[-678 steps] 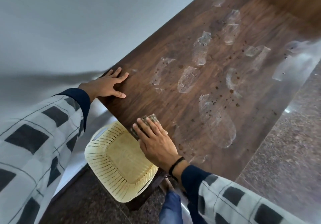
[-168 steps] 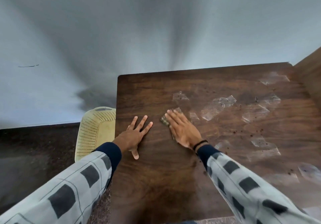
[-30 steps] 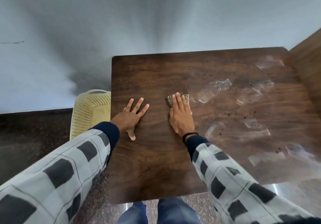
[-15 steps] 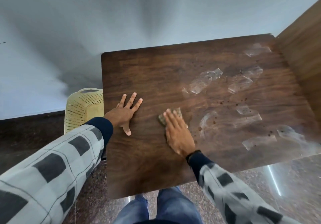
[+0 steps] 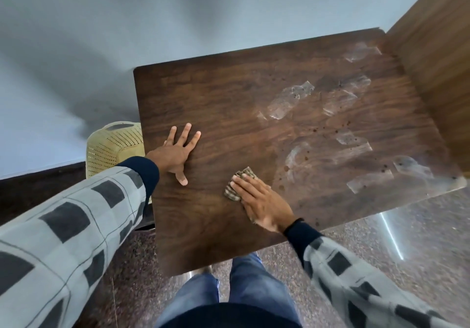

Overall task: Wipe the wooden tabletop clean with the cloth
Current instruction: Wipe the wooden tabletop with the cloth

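A dark wooden tabletop point(image 5: 229, 104) fills the middle of the view. Its right half carries pale smeared patches point(image 5: 287, 101) and small dark specks. My right hand point(image 5: 262, 203) lies flat with straight fingers on a small folded checked cloth point(image 5: 237, 184), pressing it onto the wood near the table's front edge; most of the cloth is hidden under my fingers. My left hand point(image 5: 178, 152) rests flat with spread fingers on the table's left side, about a hand's width from the cloth.
A cream perforated plastic basket point(image 5: 112, 147) stands on the floor off the table's left edge, against the pale wall. A wooden panel point(image 5: 437, 55) rises along the table's right side. Speckled stone floor and my legs point(image 5: 229, 294) lie below the front edge.
My right hand has slid the cloth from mid-table back toward the front edge. My left hand has stayed planted on the left side. The view has shifted slightly.
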